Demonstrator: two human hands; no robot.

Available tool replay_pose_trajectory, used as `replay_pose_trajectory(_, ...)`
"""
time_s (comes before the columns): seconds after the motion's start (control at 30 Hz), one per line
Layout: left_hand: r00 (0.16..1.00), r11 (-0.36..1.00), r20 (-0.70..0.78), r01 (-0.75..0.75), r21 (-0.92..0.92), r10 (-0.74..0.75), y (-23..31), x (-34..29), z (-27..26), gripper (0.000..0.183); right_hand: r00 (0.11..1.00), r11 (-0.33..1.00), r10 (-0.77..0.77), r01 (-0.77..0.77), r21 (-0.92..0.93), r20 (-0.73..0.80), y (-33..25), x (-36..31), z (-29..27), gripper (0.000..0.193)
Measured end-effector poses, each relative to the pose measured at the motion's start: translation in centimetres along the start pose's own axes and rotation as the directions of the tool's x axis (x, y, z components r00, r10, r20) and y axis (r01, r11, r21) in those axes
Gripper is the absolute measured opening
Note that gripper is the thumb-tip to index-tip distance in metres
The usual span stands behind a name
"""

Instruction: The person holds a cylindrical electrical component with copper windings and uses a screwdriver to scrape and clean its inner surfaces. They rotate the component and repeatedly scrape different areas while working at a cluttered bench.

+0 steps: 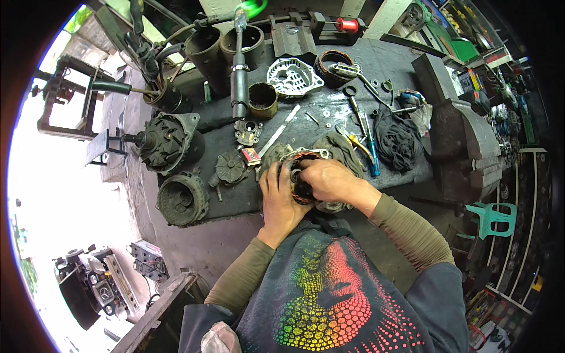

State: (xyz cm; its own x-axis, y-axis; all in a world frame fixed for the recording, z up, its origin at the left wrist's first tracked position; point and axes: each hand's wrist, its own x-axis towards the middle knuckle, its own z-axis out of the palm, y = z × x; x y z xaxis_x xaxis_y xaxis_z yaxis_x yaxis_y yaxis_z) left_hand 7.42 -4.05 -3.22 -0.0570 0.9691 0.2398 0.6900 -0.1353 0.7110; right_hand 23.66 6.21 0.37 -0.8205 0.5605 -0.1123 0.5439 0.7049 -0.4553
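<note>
A round alternator housing with copper windings (307,156) is at the near edge of the workbench, in front of me. My left hand (278,197) wraps round its left side, fingers closed on it. Curled fingers of my right hand (332,182) reach into its opening; their tips are hidden, so what they grip does not show. Grey-green rags (339,148) lie behind and beside the housing. Just left of my left hand are a small red matchbox (251,156) and a dirty round cover (230,168).
Alternator bodies (168,141) stand at left. A silver end housing (295,77), a copper-wound stator (336,63) and a blue-handled tool (374,157) lie farther back. A black cloth (399,141) is right, before a large vise (468,144). Metal cylinders (206,59) stand at the back.
</note>
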Motion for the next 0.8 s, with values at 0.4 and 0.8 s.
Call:
replay_pose_trajectory(0.4,1.000,0.998,-0.008,-0.008,0.059,0.008,-1.3,-1.0,0.4,0.119,0.979,0.979,0.187,-0.193,0.062,0.085,-2.2,2.7,2.1,0.020)
replay_pose_trajectory(0.8,0.994,0.999,0.106,0.034,-0.016,-0.032,-1.3,-0.3,-1.5,0.122,0.801,0.810,0.463,-0.209,0.548,-0.378,-0.4,-6.5,-1.4,0.019)
